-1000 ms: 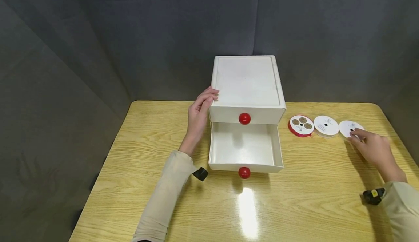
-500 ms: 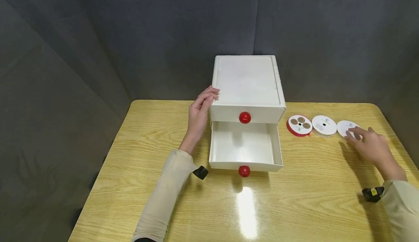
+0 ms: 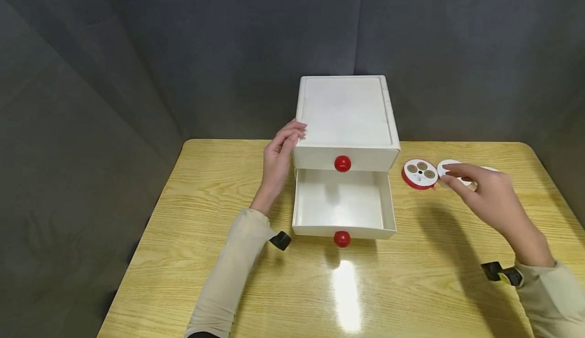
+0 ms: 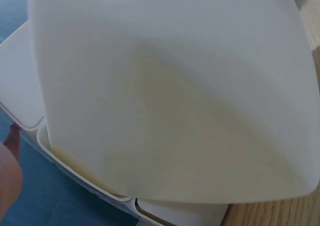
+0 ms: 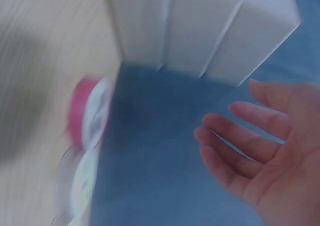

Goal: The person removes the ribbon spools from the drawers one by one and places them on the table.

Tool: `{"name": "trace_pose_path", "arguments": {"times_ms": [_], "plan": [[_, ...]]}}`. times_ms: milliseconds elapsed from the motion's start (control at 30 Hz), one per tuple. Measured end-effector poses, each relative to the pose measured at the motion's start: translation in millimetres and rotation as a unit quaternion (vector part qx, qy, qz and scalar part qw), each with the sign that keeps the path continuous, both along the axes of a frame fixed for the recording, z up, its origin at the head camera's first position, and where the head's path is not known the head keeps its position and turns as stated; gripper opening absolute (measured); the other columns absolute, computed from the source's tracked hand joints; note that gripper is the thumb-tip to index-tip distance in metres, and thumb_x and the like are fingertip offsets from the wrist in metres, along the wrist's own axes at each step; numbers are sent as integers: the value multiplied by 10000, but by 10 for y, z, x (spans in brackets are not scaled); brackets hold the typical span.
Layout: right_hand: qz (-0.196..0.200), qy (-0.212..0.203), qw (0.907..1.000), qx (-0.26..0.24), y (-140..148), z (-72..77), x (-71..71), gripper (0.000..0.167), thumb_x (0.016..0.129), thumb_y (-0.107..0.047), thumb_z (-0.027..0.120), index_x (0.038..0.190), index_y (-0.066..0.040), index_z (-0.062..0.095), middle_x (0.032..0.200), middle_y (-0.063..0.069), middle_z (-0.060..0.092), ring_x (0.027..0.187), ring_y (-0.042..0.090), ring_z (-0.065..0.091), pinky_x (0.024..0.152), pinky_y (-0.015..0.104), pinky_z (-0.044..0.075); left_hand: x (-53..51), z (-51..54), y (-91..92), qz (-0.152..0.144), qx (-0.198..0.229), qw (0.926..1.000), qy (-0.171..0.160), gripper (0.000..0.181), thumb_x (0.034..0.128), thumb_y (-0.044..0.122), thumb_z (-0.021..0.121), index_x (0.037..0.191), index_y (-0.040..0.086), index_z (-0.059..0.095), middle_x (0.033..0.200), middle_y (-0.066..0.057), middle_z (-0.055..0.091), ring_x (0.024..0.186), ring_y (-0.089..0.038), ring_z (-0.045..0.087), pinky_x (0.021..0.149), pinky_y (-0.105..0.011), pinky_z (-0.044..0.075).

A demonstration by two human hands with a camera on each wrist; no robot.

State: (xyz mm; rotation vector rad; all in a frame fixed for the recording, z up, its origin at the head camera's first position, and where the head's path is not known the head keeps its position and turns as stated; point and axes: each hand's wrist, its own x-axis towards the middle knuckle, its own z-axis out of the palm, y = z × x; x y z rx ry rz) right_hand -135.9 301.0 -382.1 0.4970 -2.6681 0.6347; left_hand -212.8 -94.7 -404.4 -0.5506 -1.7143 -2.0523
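A white two-drawer cabinet (image 3: 345, 112) with red knobs stands at the table's back, its lower drawer (image 3: 340, 206) pulled out and holding nothing. My left hand (image 3: 278, 160) rests its fingers on the cabinet's left front top edge; part of that hand (image 4: 9, 181) shows in the left wrist view. Above the row of ribbon spools hovers my right hand (image 3: 495, 196). In the right wrist view, this hand (image 5: 265, 151) has its fingers extended, holding nothing. The red ribbon spool (image 3: 420, 173) is leftmost; the white middle spool (image 3: 445, 166) and right spool (image 3: 490, 169) are partly hidden.
The wooden table (image 3: 210, 191) carries the cabinet and spools. A dark cloth (image 3: 228, 54) hangs behind and at the sides. A small black camera is strapped at each wrist.
My right hand has moved left from over the rightmost spool to over the middle one, casting its shadow nearer the drawer. The left hand and cabinet have stayed put.
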Motion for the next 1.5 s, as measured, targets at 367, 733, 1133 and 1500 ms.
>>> {"name": "trace_pose_path", "arguments": {"times_ms": [367, 733, 1133, 1500], "plan": [[1041, 1010, 9892, -218, -639, 176, 300, 206, 957, -227, 746, 1031, -38, 783, 957, 100, 771, 697, 171, 621, 641, 261, 479, 6, -9, -16, -4, -50, 10000, 24, 209, 1042, -7, 525, 996, -174, 643, 1193, -92, 693, 1409, -268, 485, 1234, -374, 313], [2569, 1371, 9554, -485, -1238, 49, 636, 465, 1103, -406, 469, 939, -84, 763, 752, -54, 673, 622, 5, 548, 507, 144, 469, -22, 104, -71, -232, -336, 9991, 88, 132, 1008, -46, 596, 981, -155, 667, 1112, 89, 677, 1348, -250, 496, 1151, -394, 417], [3146, 987, 9423, -571, -1497, -169, 708, 387, 1119, -297, 443, 1035, -83, 753, 930, 39, 778, 735, 92, 715, 610, 171, 573, -69, 118, -28, -288, -125, 9995, -22, 132, 967, -51, 621, 959, -182, 636, 1074, 104, 693, 1312, -202, 527, 1149, -409, 428], [2948, 695, 9530, 118, -1639, -328, 718, 427, 771, 13, 831, 1178, -63, 731, 1077, 78, 767, 860, 205, 745, 710, 366, 635, -42, 73, -20, -236, 99, 9997, -26, 156, 973, -47, 601, 963, -202, 608, 1091, 94, 695, 1329, -203, 514, 1195, -406, 374]]}}
